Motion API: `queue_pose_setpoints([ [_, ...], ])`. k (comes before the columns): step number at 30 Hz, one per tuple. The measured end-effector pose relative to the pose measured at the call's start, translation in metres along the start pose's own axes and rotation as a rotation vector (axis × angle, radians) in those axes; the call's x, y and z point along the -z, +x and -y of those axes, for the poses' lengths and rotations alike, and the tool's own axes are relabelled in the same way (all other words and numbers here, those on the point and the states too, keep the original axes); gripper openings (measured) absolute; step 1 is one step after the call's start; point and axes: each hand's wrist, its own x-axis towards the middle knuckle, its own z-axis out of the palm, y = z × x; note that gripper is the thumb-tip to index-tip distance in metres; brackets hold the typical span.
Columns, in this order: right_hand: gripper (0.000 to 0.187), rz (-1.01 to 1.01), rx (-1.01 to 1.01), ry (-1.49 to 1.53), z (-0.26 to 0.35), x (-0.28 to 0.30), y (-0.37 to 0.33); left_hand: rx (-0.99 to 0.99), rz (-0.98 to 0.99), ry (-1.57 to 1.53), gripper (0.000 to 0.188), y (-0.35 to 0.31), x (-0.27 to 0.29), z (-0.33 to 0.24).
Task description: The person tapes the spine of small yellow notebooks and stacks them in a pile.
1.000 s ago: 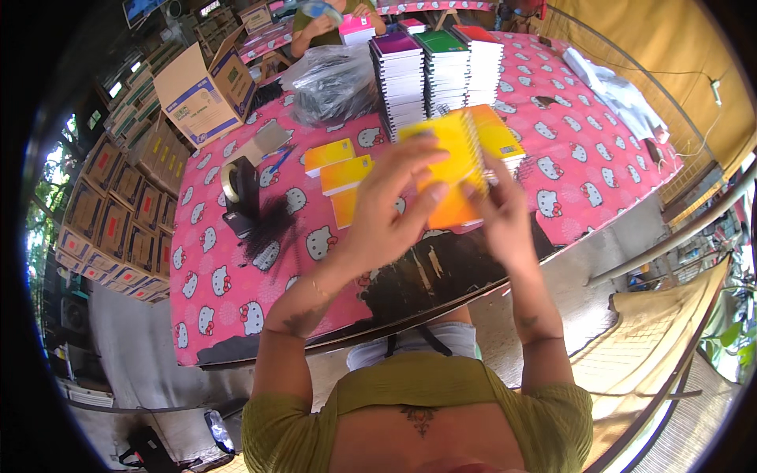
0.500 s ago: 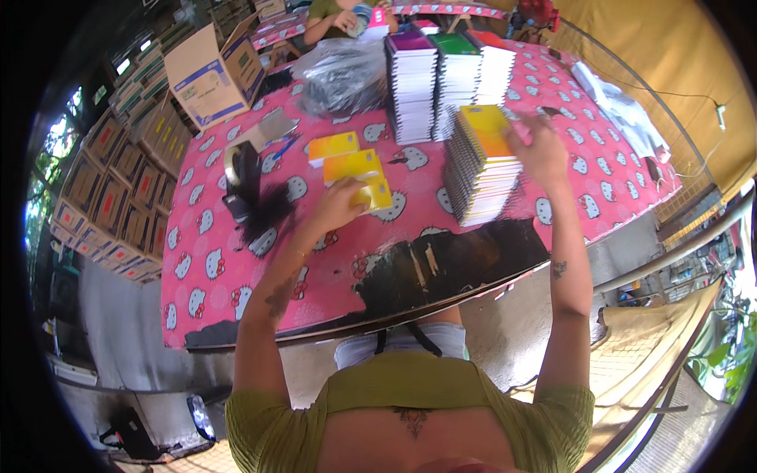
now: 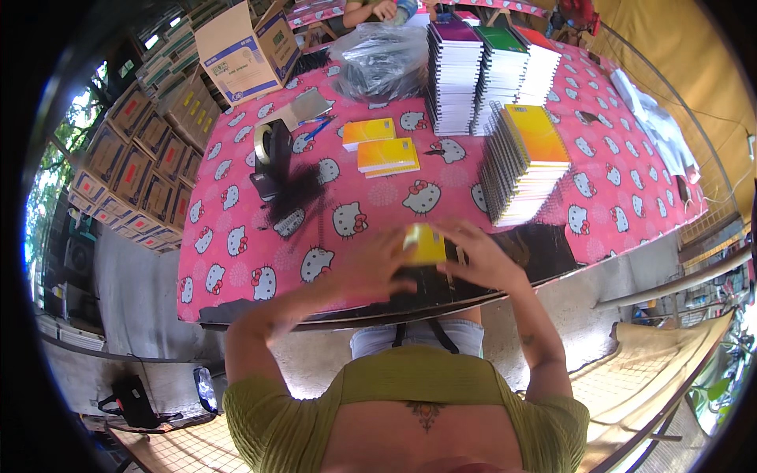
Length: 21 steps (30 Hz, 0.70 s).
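My right hand holds a small yellow pad by its right edge in a narrow grip, above the front of the table — at the pad's left my left hand is blurred, and whether it grips I cannot tell.

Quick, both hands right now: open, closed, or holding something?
Left hand: blurred, at the left of the yellow pad; grip cannot be told.
Right hand: seems closed on the pad's right side.
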Motion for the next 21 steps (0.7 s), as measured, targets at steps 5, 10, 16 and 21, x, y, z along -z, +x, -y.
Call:
queue_pose_setpoints([
  [5, 0.086, 0.204, -0.018, 0.138, 0.007, -0.023, -0.025, 0.007, 0.022, 0.047, 0.064, -0.047, 0.0, -0.056],
  [10, 0.088, 0.275, 0.008, 0.323, 0.013, -0.029, -0.013, 0.028, -0.114, -0.192, 0.04, -0.03, 0.001, -0.057],
  [16, 0.087, 0.268, -0.061, 0.339, -0.013, -0.045, -0.008, 0.216, 0.019, -0.409, 0.033, -0.017, 0.008, -0.045],
  [21, 0.079, 0.168, 0.168, -0.049, 0.004, -0.059, -0.026, 0.026, -0.13, -0.145, 0.043, -0.037, -0.005, -0.05],
])
